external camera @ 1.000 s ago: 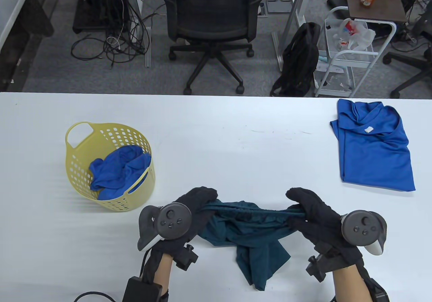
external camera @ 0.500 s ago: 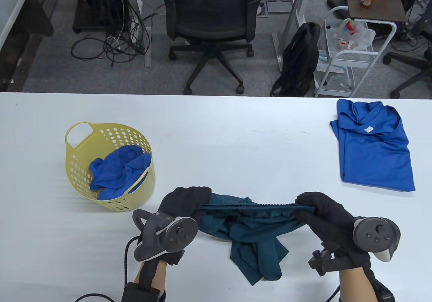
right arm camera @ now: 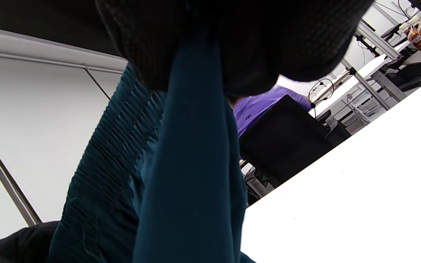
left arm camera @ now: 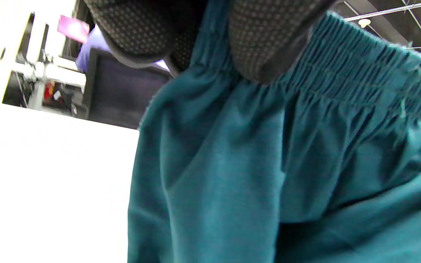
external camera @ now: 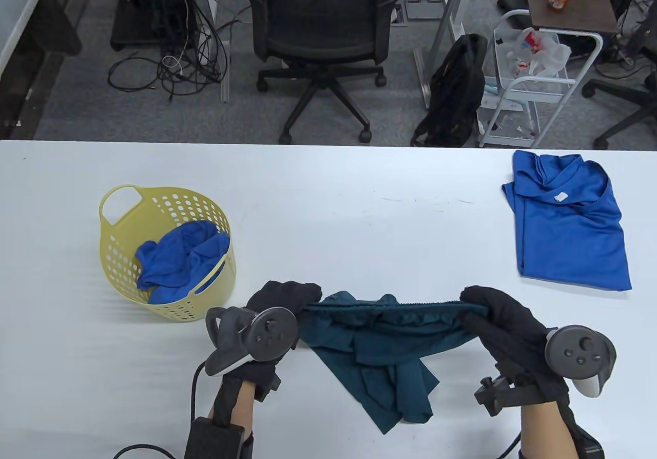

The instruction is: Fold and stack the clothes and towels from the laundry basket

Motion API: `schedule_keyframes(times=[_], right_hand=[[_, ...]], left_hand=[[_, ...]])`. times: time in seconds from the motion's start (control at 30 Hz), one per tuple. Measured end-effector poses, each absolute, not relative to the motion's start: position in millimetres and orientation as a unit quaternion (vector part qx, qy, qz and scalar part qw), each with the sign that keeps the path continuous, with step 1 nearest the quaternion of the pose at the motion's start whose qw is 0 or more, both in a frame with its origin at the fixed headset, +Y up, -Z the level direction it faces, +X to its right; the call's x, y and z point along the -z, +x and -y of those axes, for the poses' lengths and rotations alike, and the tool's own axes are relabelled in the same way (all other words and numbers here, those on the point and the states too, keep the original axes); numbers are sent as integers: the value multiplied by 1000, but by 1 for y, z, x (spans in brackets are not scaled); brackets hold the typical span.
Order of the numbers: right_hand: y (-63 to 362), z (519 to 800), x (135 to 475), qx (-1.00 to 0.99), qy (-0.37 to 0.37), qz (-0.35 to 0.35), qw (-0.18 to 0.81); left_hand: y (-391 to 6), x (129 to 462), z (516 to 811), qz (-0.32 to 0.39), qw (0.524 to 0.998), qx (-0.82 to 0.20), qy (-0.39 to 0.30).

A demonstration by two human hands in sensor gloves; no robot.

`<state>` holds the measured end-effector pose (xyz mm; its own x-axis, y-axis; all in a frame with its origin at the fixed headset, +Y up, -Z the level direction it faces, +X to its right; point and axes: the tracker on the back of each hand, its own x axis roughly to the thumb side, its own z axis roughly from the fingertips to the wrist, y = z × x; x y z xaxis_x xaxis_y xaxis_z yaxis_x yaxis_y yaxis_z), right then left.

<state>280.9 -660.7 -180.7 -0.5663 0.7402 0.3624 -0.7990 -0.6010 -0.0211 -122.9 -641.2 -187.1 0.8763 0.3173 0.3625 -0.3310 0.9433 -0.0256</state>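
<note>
Both hands hold teal shorts (external camera: 380,346) by the elastic waistband, stretched between them above the near edge of the worktop (external camera: 328,197). The left hand (external camera: 279,307) grips the waistband's left end; the left wrist view shows its fingers (left arm camera: 265,40) pressed onto the gathered elastic, pinching it. The right hand (external camera: 500,320) grips the right end; in the right wrist view its fingers (right arm camera: 232,44) are closed around bunched cloth. The legs hang twisted and overlapped below the band, the lowest part apparently resting on the worktop.

A yellow basket (external camera: 118,253) to the left holds one crumpled blue item (external camera: 177,261). A folded blue shirt (external camera: 569,228) lies well apart at the far right.

Risks, as judged:
- The legs are tangled. Laid down as they hang, the shorts would likely fold with creases or an uneven outline; a shake or re-grip seems needed first.
- The grips sit on bunched elastic at the ends only. A sharp shake could pull one end free.
- The left hand is near the basket; a wide swing could knock it.
</note>
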Motion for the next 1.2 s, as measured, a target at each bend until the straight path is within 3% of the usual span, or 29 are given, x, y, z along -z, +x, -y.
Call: schedule_keyframes(times=[0.1,0.3,0.63,0.8,0.9,0.97,1.0,1.07,1.1,1.2], right_hand=[[280,661,181,-876,170,83,444],[278,659,179,-884,165,93,427],[283,661,179,-898,108,102,415],[287,668,187,-831,150,-39,534],[287,675,193,-742,196,-141,625],[287,677,199,-724,194,-198,631],[285,679,206,-741,165,-205,618],[278,676,232,-805,67,-208,552],[274,669,245,-836,35,-192,513],[254,611,268,-896,24,43,442]], left_hand=[[-127,187,645,167,971,-171,-1],[-137,178,648,86,975,-201,35],[-156,188,668,120,903,-411,-21],[-161,194,675,151,849,-501,-65],[-167,198,677,180,782,-588,-106],[-166,202,679,178,747,-619,-163],[-166,209,679,160,762,-596,-199],[-160,235,673,68,835,-499,-223],[-156,250,665,31,870,-453,-192],[-135,275,619,31,911,-412,-4]])
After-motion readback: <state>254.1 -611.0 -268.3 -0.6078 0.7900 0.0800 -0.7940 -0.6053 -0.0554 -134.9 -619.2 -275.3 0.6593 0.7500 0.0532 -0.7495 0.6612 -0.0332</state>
